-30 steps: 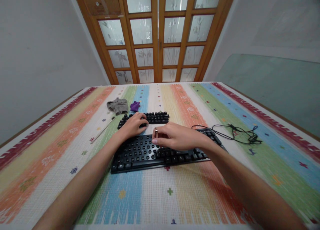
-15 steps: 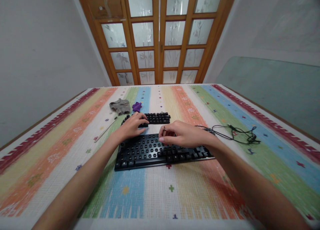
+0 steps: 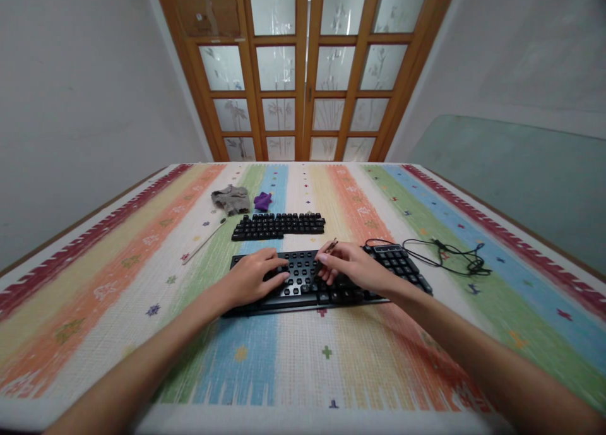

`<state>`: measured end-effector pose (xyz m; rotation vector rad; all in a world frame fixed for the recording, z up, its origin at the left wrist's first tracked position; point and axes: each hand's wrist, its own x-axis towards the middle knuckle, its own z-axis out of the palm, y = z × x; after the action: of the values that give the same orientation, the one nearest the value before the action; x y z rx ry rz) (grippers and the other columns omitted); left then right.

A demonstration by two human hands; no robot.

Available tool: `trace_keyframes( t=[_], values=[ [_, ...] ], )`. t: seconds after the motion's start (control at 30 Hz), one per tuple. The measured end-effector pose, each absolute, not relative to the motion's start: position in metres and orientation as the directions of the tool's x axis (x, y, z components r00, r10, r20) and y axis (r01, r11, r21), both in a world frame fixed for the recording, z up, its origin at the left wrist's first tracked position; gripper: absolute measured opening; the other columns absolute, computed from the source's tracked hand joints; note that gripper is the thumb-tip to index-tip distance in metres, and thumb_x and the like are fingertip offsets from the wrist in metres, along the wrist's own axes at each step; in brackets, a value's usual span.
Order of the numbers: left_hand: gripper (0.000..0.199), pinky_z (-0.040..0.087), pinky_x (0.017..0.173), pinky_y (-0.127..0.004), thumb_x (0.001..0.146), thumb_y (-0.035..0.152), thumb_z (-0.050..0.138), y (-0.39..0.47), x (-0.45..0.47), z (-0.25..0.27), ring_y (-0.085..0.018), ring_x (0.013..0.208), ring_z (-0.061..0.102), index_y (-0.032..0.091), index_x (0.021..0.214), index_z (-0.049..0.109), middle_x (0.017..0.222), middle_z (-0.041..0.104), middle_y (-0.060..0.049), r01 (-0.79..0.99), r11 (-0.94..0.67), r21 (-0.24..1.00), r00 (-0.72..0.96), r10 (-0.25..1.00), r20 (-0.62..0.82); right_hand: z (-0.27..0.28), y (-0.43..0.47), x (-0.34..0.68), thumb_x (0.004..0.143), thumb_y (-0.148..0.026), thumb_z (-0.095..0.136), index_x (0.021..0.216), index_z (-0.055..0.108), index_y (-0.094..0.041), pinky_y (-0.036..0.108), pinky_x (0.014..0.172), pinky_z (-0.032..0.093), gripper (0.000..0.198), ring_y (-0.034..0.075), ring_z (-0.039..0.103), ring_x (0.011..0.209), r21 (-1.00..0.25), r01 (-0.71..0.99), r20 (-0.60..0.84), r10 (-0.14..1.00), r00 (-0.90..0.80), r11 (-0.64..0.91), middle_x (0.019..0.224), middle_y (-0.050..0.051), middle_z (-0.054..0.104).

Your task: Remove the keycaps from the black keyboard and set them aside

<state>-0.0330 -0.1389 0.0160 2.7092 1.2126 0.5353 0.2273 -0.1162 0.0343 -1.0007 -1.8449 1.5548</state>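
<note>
A black keyboard point(image 3: 265, 305) lies in front of me, its left and middle part stripped to the bare switch posts, with keycaps still on at the right. My left hand point(image 3: 258, 274) rests on its stripped left part, thumb and fingers apart and nothing visible in them. Over the middle, my right hand point(image 3: 348, 264) pinches a small, thin, dark tool point(image 3: 333, 245) whose end sticks up above the fingers; its kind is too small to make out. Behind the keyboard, loose black keycaps point(image 3: 279, 225) are set out in rows.
A grey cloth point(image 3: 231, 200) and a purple lump point(image 3: 262, 201) lie at the back left, near a thin white brush-like stick point(image 3: 203, 240). The keyboard's black cable point(image 3: 454, 258) is coiled on the right. A striped cloth point(image 3: 303, 372) covers the table.
My left hand has come back from the loose keycaps onto the stripped keys. My right hand has shifted slightly right, and its tool now points up.
</note>
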Motion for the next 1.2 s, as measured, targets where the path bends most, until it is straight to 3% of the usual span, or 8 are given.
trace_keyframes(
  t=[0.13, 0.4, 0.6, 0.87, 0.97, 1.1, 1.2],
  values=[
    [0.033, 0.048, 0.079, -0.034, 0.096, 0.036, 0.049, -0.145, -0.028, 0.007, -0.02, 0.083, 0.059, 0.017, 0.119, 0.064, 0.091, 0.061, -0.007, 0.685, -0.699, 0.206, 0.643, 0.712, 0.282, 0.028, -0.125, 0.223, 0.09, -0.048, 0.055, 0.088, 0.053, -0.016, 0.031, 0.06, 0.054, 0.032, 0.015, 0.063, 0.061, -0.974, 0.214, -0.043, 0.866, -0.497, 0.074, 0.072, 0.003, 0.063],
    [0.031, 0.045, 0.074, -0.033, 0.096, 0.032, 0.05, -0.145, -0.028, 0.0, -0.019, 0.078, 0.055, 0.018, 0.118, 0.066, 0.085, 0.059, -0.006, 0.688, -0.686, 0.235, 0.617, 0.724, 0.308, 0.046, -0.146, 0.21, 0.099, -0.037, 0.043, 0.091, 0.06, -0.015, 0.028, 0.065, 0.046, 0.028, 0.015, 0.057, 0.066, -0.79, 0.415, 0.147, 0.798, -0.585, 0.45, 0.076, 0.003, 0.062],
    [0.03, 0.044, 0.073, -0.033, 0.095, 0.03, 0.051, -0.148, -0.027, 0.002, -0.018, 0.077, 0.054, 0.019, 0.118, 0.067, 0.083, 0.058, -0.005, 0.693, -0.666, 0.276, 0.593, 0.744, 0.308, 0.044, -0.147, 0.199, 0.099, -0.032, 0.042, 0.086, 0.058, -0.016, 0.027, 0.066, 0.043, 0.026, 0.015, 0.057, 0.068, -0.749, 0.451, 0.184, 0.807, -0.562, 0.485, 0.075, 0.003, 0.063],
    [0.027, 0.044, 0.069, -0.03, 0.095, 0.028, 0.05, -0.148, -0.028, 0.003, -0.017, 0.074, 0.053, 0.02, 0.111, 0.07, 0.079, 0.056, -0.004, 0.679, -0.672, 0.295, 0.602, 0.74, 0.301, 0.052, -0.154, 0.192, 0.099, -0.029, 0.043, 0.083, 0.057, -0.016, 0.029, 0.07, 0.041, 0.025, 0.018, 0.059, 0.072, -0.496, 0.499, 0.177, 0.646, -0.743, 0.71, 0.08, 0.008, 0.066],
    [0.027, 0.044, 0.07, -0.03, 0.096, 0.029, 0.049, -0.148, -0.027, 0.002, -0.017, 0.074, 0.053, 0.02, 0.109, 0.071, 0.08, 0.056, -0.005, 0.674, -0.674, 0.302, 0.603, 0.738, 0.302, 0.05, -0.143, 0.19, 0.099, -0.031, 0.042, 0.085, 0.056, -0.015, 0.028, 0.065, 0.04, 0.025, 0.017, 0.058, 0.065, -0.526, 0.57, 0.126, 0.72, -0.682, 0.632, 0.074, 0.006, 0.065],
    [0.029, 0.045, 0.07, -0.03, 0.096, 0.029, 0.049, -0.147, -0.027, 0.001, -0.016, 0.074, 0.053, 0.02, 0.113, 0.07, 0.081, 0.057, -0.005, 0.667, -0.679, 0.305, 0.609, 0.734, 0.302, 0.039, -0.115, 0.186, 0.101, -0.027, 0.036, 0.081, 0.05, -0.017, 0.023, 0.055, 0.04, 0.025, 0.012, 0.054, 0.049, -0.773, 0.549, -0.039, 0.839, -0.543, 0.319, 0.056, -0.001, 0.058],
    [0.03, 0.046, 0.072, -0.031, 0.096, 0.03, 0.048, -0.146, -0.028, 0.003, -0.017, 0.075, 0.053, 0.019, 0.115, 0.069, 0.081, 0.057, -0.005, 0.666, -0.681, 0.305, 0.621, 0.732, 0.281, 0.03, -0.099, 0.184, 0.101, -0.027, 0.034, 0.08, 0.047, -0.018, 0.02, 0.044, 0.035, 0.027, 0.01, 0.049, 0.04, -0.858, 0.511, -0.238, 0.838, -0.492, 0.057, 0.048, -0.003, 0.055]
  ],
)
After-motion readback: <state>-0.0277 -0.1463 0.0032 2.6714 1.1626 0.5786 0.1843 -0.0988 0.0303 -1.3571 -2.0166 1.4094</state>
